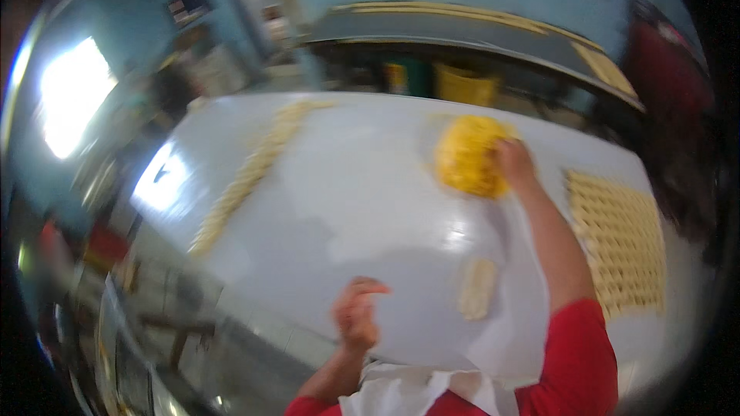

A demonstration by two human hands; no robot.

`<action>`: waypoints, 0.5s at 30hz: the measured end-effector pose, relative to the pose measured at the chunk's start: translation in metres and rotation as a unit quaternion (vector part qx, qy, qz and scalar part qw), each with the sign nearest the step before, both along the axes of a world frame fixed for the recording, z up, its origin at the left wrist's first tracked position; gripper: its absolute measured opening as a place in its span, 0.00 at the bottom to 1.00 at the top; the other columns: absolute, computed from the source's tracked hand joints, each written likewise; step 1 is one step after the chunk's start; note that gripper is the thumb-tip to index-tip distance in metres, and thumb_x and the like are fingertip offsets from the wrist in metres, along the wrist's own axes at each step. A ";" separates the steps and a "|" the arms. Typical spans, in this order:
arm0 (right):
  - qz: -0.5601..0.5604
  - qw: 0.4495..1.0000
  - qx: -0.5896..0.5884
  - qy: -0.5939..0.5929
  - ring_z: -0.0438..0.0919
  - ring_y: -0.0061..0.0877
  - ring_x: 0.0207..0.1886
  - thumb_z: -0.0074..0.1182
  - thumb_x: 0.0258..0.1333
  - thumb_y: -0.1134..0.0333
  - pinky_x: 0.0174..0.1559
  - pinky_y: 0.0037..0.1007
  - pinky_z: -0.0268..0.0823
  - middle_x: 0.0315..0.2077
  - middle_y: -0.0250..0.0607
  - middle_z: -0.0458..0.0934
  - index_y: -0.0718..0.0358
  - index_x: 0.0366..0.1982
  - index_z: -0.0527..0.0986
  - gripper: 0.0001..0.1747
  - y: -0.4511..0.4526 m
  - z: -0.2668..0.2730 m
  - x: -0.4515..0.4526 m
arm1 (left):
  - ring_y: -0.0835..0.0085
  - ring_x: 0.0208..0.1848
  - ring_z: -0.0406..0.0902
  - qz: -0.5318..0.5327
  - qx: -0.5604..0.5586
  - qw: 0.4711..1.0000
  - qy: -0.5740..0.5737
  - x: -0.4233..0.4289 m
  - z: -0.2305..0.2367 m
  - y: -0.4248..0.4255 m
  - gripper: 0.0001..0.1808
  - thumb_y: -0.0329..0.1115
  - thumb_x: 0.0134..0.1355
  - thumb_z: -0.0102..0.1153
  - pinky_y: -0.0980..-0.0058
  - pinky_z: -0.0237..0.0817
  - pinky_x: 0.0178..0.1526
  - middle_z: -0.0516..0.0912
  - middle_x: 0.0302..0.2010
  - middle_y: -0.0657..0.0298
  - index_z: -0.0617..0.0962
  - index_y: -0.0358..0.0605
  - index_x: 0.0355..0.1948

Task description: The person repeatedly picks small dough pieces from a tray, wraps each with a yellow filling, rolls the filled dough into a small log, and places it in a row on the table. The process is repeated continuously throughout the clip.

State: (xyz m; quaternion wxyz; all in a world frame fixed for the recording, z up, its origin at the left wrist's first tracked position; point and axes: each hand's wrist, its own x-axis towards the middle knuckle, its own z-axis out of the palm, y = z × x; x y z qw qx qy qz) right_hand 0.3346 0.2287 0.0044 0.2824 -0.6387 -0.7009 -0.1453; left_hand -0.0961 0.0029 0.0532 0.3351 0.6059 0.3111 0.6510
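My right hand reaches across the white table and touches the right side of a mound of yellow, shredded-looking food. Its fingertips are hidden against the mound, so their grip does not show. Near the table's front edge, my left hand hovers with bent fingers apart and no object visible in it. A pale, flat oblong piece of dough lies on the tabletop between my two arms.
Small pale dough pieces form a long diagonal row at left and a dense block at right. Behind stands a dark-topped counter with pale strips on it and a yellow container below. A wooden stool stands at lower left.
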 end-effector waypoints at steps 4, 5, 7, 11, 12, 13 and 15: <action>0.008 0.952 -0.031 0.305 0.84 0.34 0.47 0.57 0.67 0.63 0.51 0.36 0.74 0.45 0.46 0.87 0.62 0.52 0.82 0.16 -0.007 -0.024 0.048 | 0.62 0.45 0.82 -0.086 -0.132 0.983 0.092 0.010 -0.009 -0.029 0.12 0.34 0.74 0.52 0.65 0.72 0.50 0.86 0.41 0.54 0.84 0.37 0.43; -0.090 0.926 0.020 0.366 0.83 0.33 0.48 0.58 0.68 0.63 0.52 0.37 0.74 0.47 0.46 0.86 0.67 0.53 0.81 0.18 -0.008 -0.033 0.055 | 0.62 0.44 0.82 -0.093 -0.073 0.989 0.091 0.013 -0.009 -0.035 0.11 0.33 0.73 0.55 0.66 0.73 0.48 0.86 0.41 0.55 0.84 0.37 0.43; -0.054 0.725 0.085 0.681 0.81 0.37 0.55 0.57 0.71 0.61 0.56 0.34 0.74 0.57 0.49 0.80 0.69 0.61 0.76 0.24 -0.022 -0.043 0.074 | 0.62 0.42 0.83 -0.093 -0.108 0.986 0.090 0.007 -0.009 -0.046 0.11 0.34 0.73 0.55 0.66 0.73 0.47 0.86 0.40 0.55 0.84 0.37 0.42; -0.012 0.667 0.000 0.745 0.73 0.34 0.65 0.53 0.73 0.61 0.64 0.30 0.70 0.66 0.46 0.70 0.69 0.71 0.65 0.31 -0.073 -0.070 0.072 | 0.62 0.41 0.82 -0.110 -0.120 0.983 0.088 -0.007 -0.015 -0.063 0.12 0.35 0.74 0.55 0.65 0.73 0.45 0.84 0.37 0.54 0.83 0.36 0.42; 0.016 0.656 -0.035 0.754 0.73 0.33 0.65 0.53 0.73 0.61 0.65 0.31 0.69 0.66 0.46 0.71 0.68 0.71 0.65 0.31 -0.093 -0.075 0.065 | 0.62 0.42 0.82 -0.110 -0.135 0.980 0.094 -0.005 -0.017 -0.072 0.12 0.35 0.74 0.55 0.65 0.73 0.45 0.84 0.38 0.54 0.83 0.36 0.43; 0.037 0.645 -0.050 0.762 0.73 0.32 0.65 0.53 0.74 0.62 0.66 0.31 0.68 0.65 0.46 0.71 0.68 0.71 0.65 0.31 -0.117 -0.073 0.060 | 0.61 0.42 0.82 -0.135 -0.140 0.975 0.104 -0.003 -0.019 -0.072 0.12 0.35 0.74 0.55 0.65 0.73 0.45 0.84 0.38 0.54 0.82 0.36 0.43; 0.048 0.679 -0.066 0.729 0.73 0.31 0.65 0.53 0.73 0.64 0.66 0.31 0.67 0.65 0.46 0.71 0.67 0.70 0.65 0.30 -0.170 -0.062 0.043 | 0.60 0.42 0.82 -0.130 -0.148 0.974 0.114 0.008 -0.025 -0.070 0.12 0.36 0.73 0.56 0.63 0.73 0.45 0.84 0.39 0.53 0.82 0.37 0.43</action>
